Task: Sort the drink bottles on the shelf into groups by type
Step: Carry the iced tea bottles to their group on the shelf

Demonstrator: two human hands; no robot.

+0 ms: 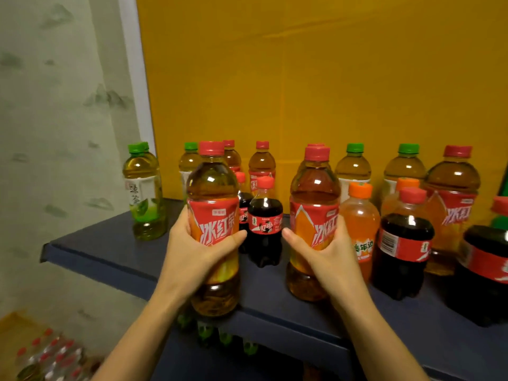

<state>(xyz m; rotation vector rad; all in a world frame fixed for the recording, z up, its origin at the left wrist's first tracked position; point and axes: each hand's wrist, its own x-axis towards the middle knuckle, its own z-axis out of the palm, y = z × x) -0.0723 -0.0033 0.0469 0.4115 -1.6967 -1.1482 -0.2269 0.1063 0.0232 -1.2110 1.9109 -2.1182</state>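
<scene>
A: Head view: left hand grips iced-tea bottle at the shelf front edge; right hand grips second iced-tea bottle, further in.
B: Risk: left one could slip off the edge; either could knock the small cola between them.

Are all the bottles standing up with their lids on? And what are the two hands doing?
left hand: grips the left iced tea bottle.
right hand: grips the right iced tea bottle.
left iced tea bottle: upright, cap on, held.
right iced tea bottle: upright, cap on, held.
small cola bottle: standing on the shelf, cap on.
orange soda bottle: standing, cap on.
green tea bottle: standing at the shelf's left end, cap on.
</scene>
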